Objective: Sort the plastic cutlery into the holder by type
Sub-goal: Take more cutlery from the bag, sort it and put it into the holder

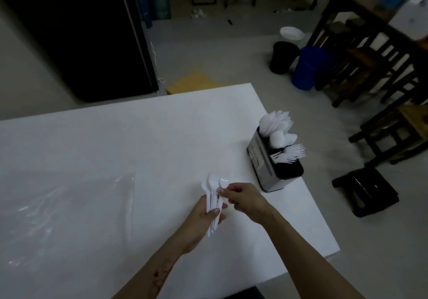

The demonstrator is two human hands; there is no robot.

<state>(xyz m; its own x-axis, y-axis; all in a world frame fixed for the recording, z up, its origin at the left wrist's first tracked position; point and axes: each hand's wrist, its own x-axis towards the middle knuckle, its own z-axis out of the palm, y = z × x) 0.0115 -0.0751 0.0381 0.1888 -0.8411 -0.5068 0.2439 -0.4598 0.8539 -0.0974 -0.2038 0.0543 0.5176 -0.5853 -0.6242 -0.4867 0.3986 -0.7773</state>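
Note:
My left hand [203,215] grips a bundle of white plastic spoons [215,189] by their handles, bowls pointing away from me, over the white table [129,150]. My right hand [240,196] pinches one spoon of that bundle near its neck. To the right, close to the table's right edge, stands the metal cutlery holder [266,159]. Its far compartment holds white knives [276,119], the middle one spoons [283,138], and forks [293,151] stick out of the near part.
A crumpled clear plastic bag [69,203] lies on the table at the left. Off the table's right edge are a black step stool [366,192], dark wooden chairs [370,67], a blue bucket [310,67] and a black bin [282,56].

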